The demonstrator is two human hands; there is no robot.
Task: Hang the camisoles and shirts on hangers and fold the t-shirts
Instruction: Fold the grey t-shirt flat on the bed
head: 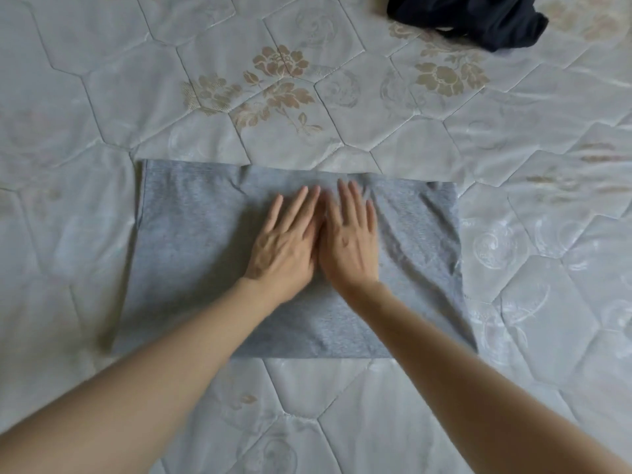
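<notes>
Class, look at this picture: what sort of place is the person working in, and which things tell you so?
Probably a bedroom. The quilted floral mattress serves as the work surface, a folded grey t-shirt lies on it, and a crumpled dark garment waits at the far edge.

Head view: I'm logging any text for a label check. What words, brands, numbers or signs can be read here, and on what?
None can be read. The grey t-shirt, the dark garment and the quilted mattress show no lettering; the mattress bears only floral and swirl patterns.
</notes>
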